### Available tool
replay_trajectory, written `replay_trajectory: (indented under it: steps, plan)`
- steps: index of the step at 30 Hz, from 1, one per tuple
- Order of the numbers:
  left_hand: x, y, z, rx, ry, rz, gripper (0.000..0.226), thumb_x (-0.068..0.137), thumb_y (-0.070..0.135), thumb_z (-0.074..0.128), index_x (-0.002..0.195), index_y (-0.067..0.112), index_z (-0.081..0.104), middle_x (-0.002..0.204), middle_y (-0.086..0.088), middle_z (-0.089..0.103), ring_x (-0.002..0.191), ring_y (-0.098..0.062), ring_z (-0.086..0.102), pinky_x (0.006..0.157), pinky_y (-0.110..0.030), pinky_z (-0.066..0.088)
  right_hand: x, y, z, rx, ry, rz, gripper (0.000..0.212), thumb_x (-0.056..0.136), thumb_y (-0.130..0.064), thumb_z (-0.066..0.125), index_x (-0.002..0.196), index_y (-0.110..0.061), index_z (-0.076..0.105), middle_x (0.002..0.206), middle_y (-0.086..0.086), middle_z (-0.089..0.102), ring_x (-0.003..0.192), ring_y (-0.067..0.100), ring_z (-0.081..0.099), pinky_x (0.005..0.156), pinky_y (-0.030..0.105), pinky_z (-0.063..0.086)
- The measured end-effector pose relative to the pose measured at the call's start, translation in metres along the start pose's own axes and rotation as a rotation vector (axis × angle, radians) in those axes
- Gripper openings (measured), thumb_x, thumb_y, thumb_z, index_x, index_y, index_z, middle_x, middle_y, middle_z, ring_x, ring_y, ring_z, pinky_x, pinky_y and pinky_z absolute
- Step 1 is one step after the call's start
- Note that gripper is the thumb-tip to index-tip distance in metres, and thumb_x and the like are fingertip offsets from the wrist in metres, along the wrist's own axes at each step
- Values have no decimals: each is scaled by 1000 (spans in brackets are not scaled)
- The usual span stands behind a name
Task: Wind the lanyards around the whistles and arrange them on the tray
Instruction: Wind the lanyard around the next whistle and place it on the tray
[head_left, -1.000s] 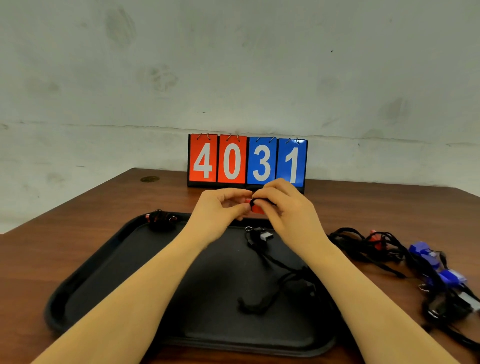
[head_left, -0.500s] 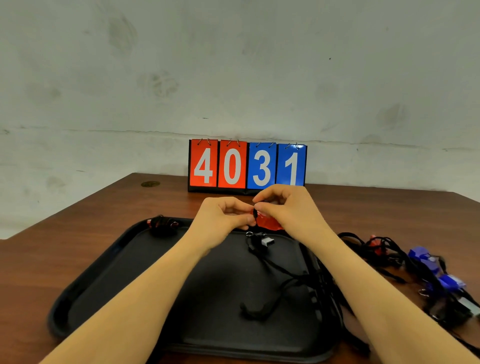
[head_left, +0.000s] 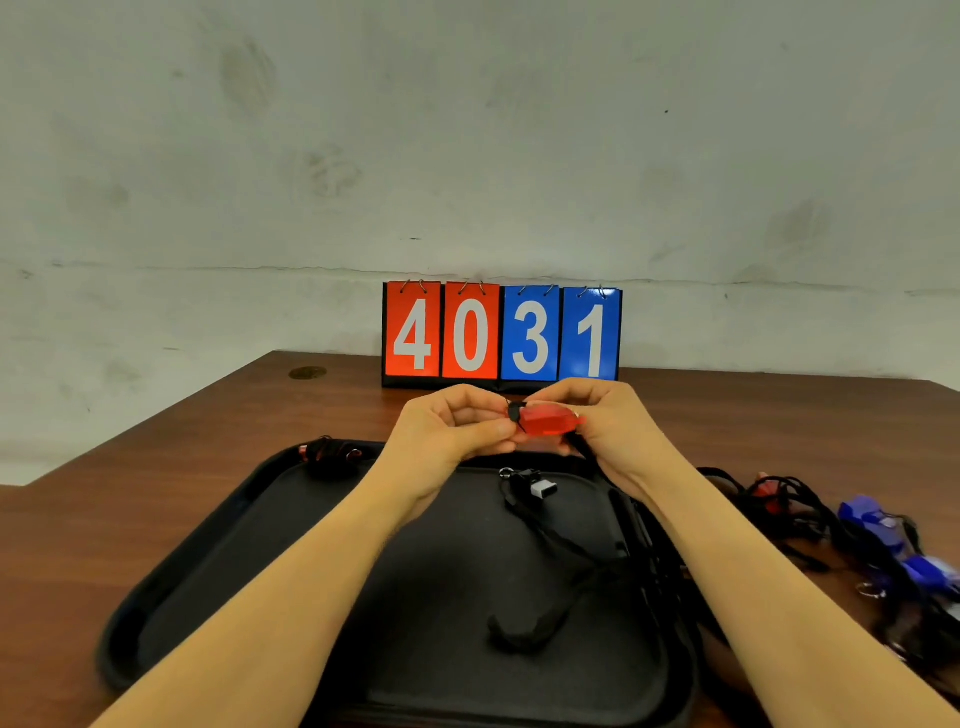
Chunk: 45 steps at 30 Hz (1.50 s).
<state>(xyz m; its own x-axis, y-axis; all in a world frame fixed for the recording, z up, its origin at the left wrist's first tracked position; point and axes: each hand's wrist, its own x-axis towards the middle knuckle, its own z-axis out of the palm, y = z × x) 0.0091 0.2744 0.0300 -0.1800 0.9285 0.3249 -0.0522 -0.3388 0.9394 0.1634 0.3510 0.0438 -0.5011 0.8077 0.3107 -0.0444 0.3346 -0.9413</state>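
I hold a red whistle (head_left: 548, 420) above the far edge of the black tray (head_left: 218, 566). My right hand (head_left: 608, 423) grips its right end, and my left hand (head_left: 449, 431) pinches the black cord at its left end. Its black lanyard (head_left: 644, 525) trails down under my right wrist onto the tray. A wound red whistle (head_left: 332, 457) lies in the tray's far left corner. A black whistle (head_left: 535, 486) with a loose lanyard (head_left: 550, 587) lies in the middle of the tray. More red and blue whistles (head_left: 872, 525) with tangled lanyards lie on the table to the right.
A flip scoreboard (head_left: 501, 335) reading 4031 stands at the back of the brown wooden table (head_left: 156, 467), just behind my hands. A pale wall rises behind the table.
My hands have moved slightly apart, and more of the red whistle shows between them. The camera has tilted a little, shifting the scene downward.
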Motion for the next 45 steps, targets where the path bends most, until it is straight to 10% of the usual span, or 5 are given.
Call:
replay_trajectory:
  steps: [13, 28, 45]
  plan:
    - [1, -5, -2, -22, 171, 12, 13, 80, 1, 63, 91, 8, 64, 77, -6, 69, 76, -19, 67, 76, -32, 55, -19, 5, 16, -263, -44, -113, 14, 85, -17, 66, 71, -15, 70, 53, -8, 62, 43, 2, 46, 49, 13, 39]
    - [5, -8, -3, 306, 247, 96, 15, 84, 4, 62, 90, 18, 62, 84, -3, 68, 71, -5, 68, 68, -14, 54, -25, -1, 18, -1051, -25, -563, 22, 95, -24, 50, 109, -13, 63, 101, -2, 61, 92, 11, 58, 74, 28, 53]
    - [6, -11, -3, 657, 198, 176, 17, 85, 9, 62, 94, 23, 60, 87, 9, 63, 87, -6, 62, 80, -18, 50, -23, -4, 10, -877, 46, -510, 10, 92, -23, 54, 97, -19, 62, 90, -12, 58, 80, 5, 54, 65, 19, 44]
